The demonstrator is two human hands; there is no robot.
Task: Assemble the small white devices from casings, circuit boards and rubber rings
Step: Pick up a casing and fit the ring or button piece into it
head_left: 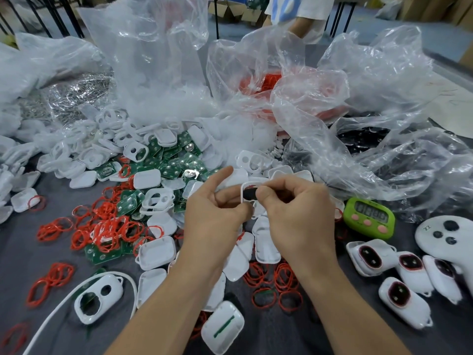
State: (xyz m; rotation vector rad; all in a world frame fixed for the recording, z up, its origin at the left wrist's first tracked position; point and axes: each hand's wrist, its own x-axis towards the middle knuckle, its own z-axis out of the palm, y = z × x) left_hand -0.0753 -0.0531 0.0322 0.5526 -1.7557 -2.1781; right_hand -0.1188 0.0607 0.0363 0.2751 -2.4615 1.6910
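Above the worktop [268, 334], the left hand [215, 213] closes its grip round a white casing [246, 187], steadying it mid-air; the right hand [294, 208] pinches a black insert [249, 193] against its opening, apparently to seat it.

A dark grey tabletop [15, 254] fills the near view, lit evenly from above with soft glare and no hard shadows. Beyond its far edge lies a blue-grey floor [378, 32], with black metal frames [64, 14] standing at the far left. Open cardboard boxes [238, 11] sit on the floor at the back, more stacked at the far right, and a person [299, 11] in a pale shirt stands across the tabletop.
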